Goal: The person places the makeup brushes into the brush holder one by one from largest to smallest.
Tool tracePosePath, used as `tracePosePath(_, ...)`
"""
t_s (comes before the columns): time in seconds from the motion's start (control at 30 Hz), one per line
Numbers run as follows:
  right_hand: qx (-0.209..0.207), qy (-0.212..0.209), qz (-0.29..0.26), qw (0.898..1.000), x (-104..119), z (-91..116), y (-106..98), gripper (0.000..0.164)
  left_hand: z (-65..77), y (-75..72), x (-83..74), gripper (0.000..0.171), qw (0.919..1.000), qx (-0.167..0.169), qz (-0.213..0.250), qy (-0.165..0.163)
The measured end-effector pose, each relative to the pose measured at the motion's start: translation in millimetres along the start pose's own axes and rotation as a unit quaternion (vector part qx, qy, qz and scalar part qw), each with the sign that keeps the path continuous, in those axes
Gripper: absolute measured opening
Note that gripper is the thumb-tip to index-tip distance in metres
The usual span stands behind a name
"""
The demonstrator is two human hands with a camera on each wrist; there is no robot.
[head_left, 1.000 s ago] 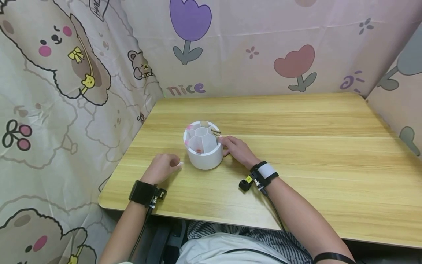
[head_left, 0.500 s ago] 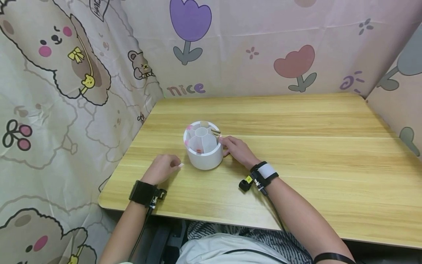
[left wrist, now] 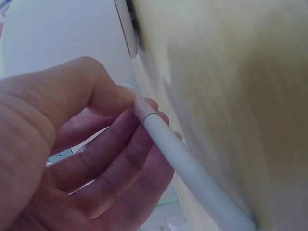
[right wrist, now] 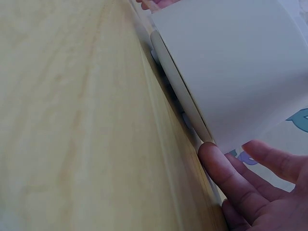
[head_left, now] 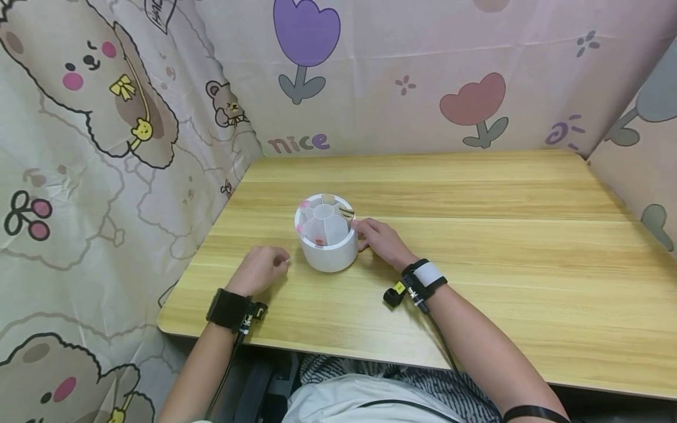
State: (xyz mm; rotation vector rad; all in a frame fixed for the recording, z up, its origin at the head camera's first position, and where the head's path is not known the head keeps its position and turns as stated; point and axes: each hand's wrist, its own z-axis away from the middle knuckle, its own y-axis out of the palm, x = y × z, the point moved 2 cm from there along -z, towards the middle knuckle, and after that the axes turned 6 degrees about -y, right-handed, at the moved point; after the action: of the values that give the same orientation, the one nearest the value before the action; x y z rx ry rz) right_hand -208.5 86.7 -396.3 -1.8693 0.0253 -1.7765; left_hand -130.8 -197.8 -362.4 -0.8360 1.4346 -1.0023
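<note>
A white round organizer [head_left: 328,257] with divided compartments stands upright on the wooden table. At its right side, my right hand [head_left: 385,241] touches the outer wall with extended fingers. The right wrist view shows one fingertip [right wrist: 211,150] against the lower rim of the organizer [right wrist: 236,72]. Left of the organizer, apart from it, my left hand [head_left: 260,269] is low over the table. Between thumb and fingers it pinches a slim white pen-like stick [left wrist: 185,161] with a seam near its pinkish end. From the head view the stick is almost wholly hidden.
Inside the organizer are pink bits, a beige piece, a small reddish item and thin brown-gold pieces [head_left: 346,212]. The wooden table [head_left: 476,264] extends far to the right. Printed curtains [head_left: 370,111] border it at the back and left. Cables run from both wrist cameras.
The white tip that stuck out from my left fingers is now nearly out of sight in the head view. The organizer and my right hand have stayed in place.
</note>
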Motion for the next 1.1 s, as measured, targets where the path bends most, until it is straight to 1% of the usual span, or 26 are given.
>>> tracePosePath(0.2, 0.003, 0.003, -0.001, 1.0, -0.2, 0.1, 0.2, 0.063, 1.3, -1.8, -1.8, 0.017, 0.9999, -0.013, 0.001, 0.005)
tracePosePath(0.37, 0.004, 0.002, -0.002, 1.0, 0.2, 0.5, 0.0, 0.064, 2.2, -6.4, -5.4, 0.016, 0.9995, -0.027, 0.017, 0.006)
tracePosePath(0.5, 0.004, 0.003, -0.002, 1.0, 1.0, 0.9, -0.9, 0.064, 2.8, -10.8, -9.1, 0.021, 0.9979, -0.053, 0.029, 0.023)
tracePosePath(0.63, 0.004, 0.003, -0.002, 1.0, 1.3, 0.5, -0.9, 0.064, 4.4, -15.7, -13.9, 0.022, 0.9938, -0.091, 0.037, 0.051)
tracePosePath(0.77, 0.004, 0.002, -0.004, 1.0, 1.1, 0.4, -0.6, 0.064, 7.4, -20.9, -18.5, 0.021, 0.988, -0.126, 0.046, 0.076)
tracePosePath(0.83, 0.005, 0.002, -0.005, 1.0, 1.2, 0.6, -0.5, 0.065, 9.4, -24.4, -20.6, 0.02, 0.9836, -0.147, 0.054, 0.089)
tracePosePath(1.0, 0.006, 0.002, -0.003, 1.0, 1.4, 1.6, -0.7, 0.066, 13.2, -32.4, -24.5, 0.015, 0.9668, -0.212, 0.066, 0.127)
tracePosePath(1.1, 0.006, 0.001, -0.004, 1.0, 1.8, 2.2, -0.7, 0.066, 14.4, -34.5, -26.8, 0.013, 0.9566, -0.24, 0.067, 0.151)
